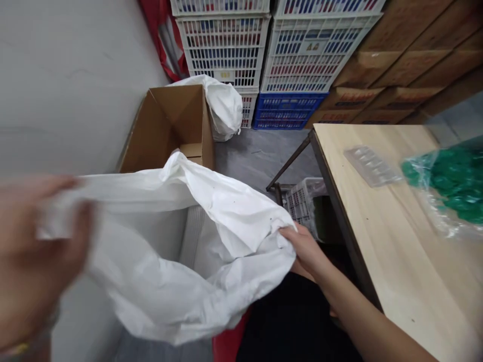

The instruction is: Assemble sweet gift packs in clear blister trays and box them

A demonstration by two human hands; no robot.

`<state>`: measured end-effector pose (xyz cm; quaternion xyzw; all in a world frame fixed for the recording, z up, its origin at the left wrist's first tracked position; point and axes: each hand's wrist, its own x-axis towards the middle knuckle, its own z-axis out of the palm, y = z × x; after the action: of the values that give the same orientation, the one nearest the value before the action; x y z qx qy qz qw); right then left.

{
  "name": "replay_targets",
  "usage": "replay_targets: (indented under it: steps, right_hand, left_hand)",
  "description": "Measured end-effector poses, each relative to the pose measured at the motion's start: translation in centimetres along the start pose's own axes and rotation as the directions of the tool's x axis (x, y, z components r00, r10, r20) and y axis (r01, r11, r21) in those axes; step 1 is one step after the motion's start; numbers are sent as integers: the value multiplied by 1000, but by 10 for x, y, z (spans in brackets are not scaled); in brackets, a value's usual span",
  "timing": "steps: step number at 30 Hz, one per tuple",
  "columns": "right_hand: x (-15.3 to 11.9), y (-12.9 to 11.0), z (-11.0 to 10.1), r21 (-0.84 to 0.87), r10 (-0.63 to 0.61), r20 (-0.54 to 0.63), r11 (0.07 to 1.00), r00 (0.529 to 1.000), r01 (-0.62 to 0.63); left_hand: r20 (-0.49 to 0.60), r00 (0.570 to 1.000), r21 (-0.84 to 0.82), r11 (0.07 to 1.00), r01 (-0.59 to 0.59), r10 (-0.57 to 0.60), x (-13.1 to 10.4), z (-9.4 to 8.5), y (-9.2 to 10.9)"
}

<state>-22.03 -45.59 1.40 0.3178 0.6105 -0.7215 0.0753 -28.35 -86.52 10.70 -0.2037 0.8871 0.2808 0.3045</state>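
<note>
A large white bag (241,211) hangs with its mouth spread wide, and stacked pale trays or sheets show inside it. On the left, my left hand (45,246) is blurred by motion, its thumb and fingers closed round the bag's rim. My right hand (302,246) pinches the opposite side of the rim, near the wooden table's edge. Behind the bag stands an open cardboard box (151,130).
A wooden table (396,241) at the right bears a clear plastic tray (372,165) and a bag of green pieces (453,181). Crates (226,50) and cartons (400,65) are stacked behind. A wall (68,90) runs along the left.
</note>
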Motion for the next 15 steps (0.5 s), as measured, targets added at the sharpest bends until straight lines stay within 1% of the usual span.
replay_targets:
  steps: [1, 2, 3, 4, 5, 6, 7, 8, 9, 11, 13, 14, 15]
  right_hand:
    - [9, 10, 6, -64, -25, -15, 998, 1000, 24]
    - [19, 21, 10, -125, -49, -37, 991, 998, 44]
    - [29, 32, 13, -178, -74, -65, 982, 995, 61]
    - [38, 43, 14, -223, -99, -96, 972, 990, 76]
    - [47, 52, 14, -266, -122, -122, 960, 985, 86]
    - [54, 60, 13, -312, -140, -137, 946, 981, 91]
    - [61, 66, 11, -366, -154, -146, 926, 977, 91]
    - [66, 70, 9, -430, -161, -146, 899, 976, 85]
    - [70, 71, 7, -500, -166, -141, 863, 976, 75]
    - [75, 72, 7, -634, -198, -126, 770, 972, 74]
    - [76, 72, 12, -742, -259, -87, 661, 962, 111]
    - [74, 74, 16, -787, -274, -50, 603, 960, 131]
    - [71, 77, 21, -828, -261, -6, 543, 965, 142]
  left_hand:
    - [11, 996, 48, 995, -91, 91, 15, 12, 14]
    - [51, 978, 118, 972, -205, 201, 31, 27, 26]
    - [124, 946, 200, 926, -320, 300, 48, 43, 35]
    - [219, 909, 285, 867, -408, 355, 65, 59, 40]
    - [311, 881, 360, 814, -456, 356, 82, 74, 39]
    - [398, 864, 415, 779, -470, 309, 97, 88, 33]
    - [420, 874, 474, 762, -442, 245, 111, 101, 24]
    - [421, 880, 509, 746, -429, 219, 123, 113, 13]
    - [411, 882, 532, 725, -438, 231, 131, 126, 2]
    - [355, 869, 556, 669, -493, 345, 140, 152, -13]
    - [287, 844, 573, 625, -530, 453, 142, 180, -14]
    - [257, 833, 582, 610, -538, 490, 142, 194, -10]
    - [252, 829, 591, 599, -540, 499, 141, 207, -6]
